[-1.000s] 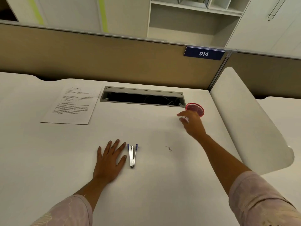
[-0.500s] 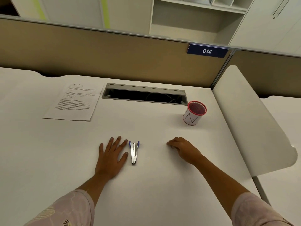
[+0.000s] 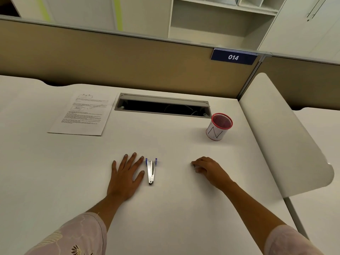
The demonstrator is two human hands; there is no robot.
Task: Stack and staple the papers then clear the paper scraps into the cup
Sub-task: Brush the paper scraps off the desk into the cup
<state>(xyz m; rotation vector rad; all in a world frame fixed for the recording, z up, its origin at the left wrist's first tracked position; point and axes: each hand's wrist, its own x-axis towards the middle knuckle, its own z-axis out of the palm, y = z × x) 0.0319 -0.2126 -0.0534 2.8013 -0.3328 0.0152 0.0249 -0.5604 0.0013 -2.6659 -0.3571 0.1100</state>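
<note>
My left hand (image 3: 126, 178) lies flat on the white desk (image 3: 174, 214), fingers spread, holding nothing. Just right of it lies a small silver stapler with blue ends (image 3: 151, 171), untouched. My right hand (image 3: 208, 170) rests on the desk further right, fingers curled, its fingertips pinched together on a tiny scrap that is mostly hidden under them. A stack of printed papers (image 3: 82, 115) lies at the far left of the desk. The red-rimmed mesh cup with a white paper wrap (image 3: 219, 127) stands upright at the far right.
A long open cable slot (image 3: 162, 106) is cut into the desk behind the work area. A tan partition with a blue "014" plate (image 3: 233, 57) closes the back. A white curved divider (image 3: 281, 133) borders the desk on the right.
My right hand came back from the cup to the desk and closed its fingertips where a small scrap lay. The cup now stands uncovered. My left hand and the stapler stayed put.
</note>
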